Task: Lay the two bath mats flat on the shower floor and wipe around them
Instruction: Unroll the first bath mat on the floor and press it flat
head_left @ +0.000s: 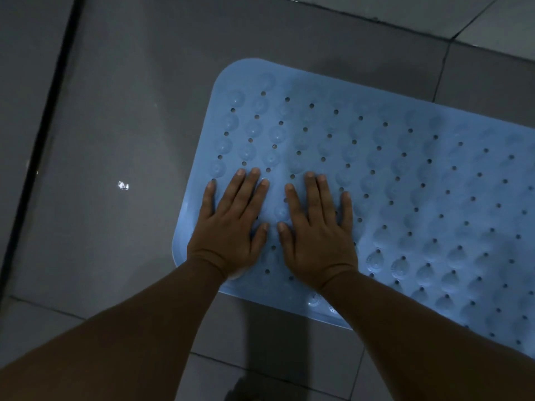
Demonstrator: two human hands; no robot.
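A light blue rubber bath mat (405, 175) with drain holes and round suction cups lies on the grey tiled floor (110, 134), running off the right edge of the view. My left hand (234, 227) and my right hand (315, 230) rest palm down, side by side, on the mat's near left corner. Their fingers are spread and hold nothing. Only one mat is in view.
A dark strip or groove (43, 131) runs up the left side of the floor. A small bright glint (123, 185) sits on the tile left of the mat. Tile joints cross the floor at the top right and along the bottom.
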